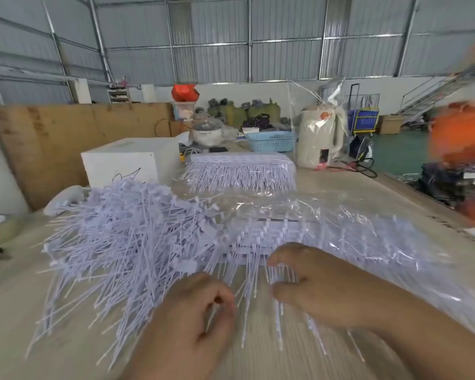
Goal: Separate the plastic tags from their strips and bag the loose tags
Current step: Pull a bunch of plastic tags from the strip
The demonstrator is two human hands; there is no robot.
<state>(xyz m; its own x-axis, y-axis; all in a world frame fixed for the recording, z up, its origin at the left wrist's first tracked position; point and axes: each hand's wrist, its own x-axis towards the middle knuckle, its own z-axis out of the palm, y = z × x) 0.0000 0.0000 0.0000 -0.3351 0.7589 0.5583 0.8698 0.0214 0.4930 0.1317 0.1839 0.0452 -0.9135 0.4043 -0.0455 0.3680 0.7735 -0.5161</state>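
A corrugated-metal warehouse surrounds a pale wooden surface (25, 311). One sprawling heap of loose lilac plastic tags (126, 242) lies left of centre. Two batches of tags on strips show: one under the clear plastic bag (368, 234) at centre, one stacked bundle (242, 171) behind. The left hand (192, 319) has its fingers curled, pinching thin tag stems. The right hand (321, 281) curls its fingers over the strip tags (263, 237).

Warehouse interior
Corrugated metal walls (217, 37), green floor (395, 152), a plywood board (66, 138) leaning behind the table (368, 193).
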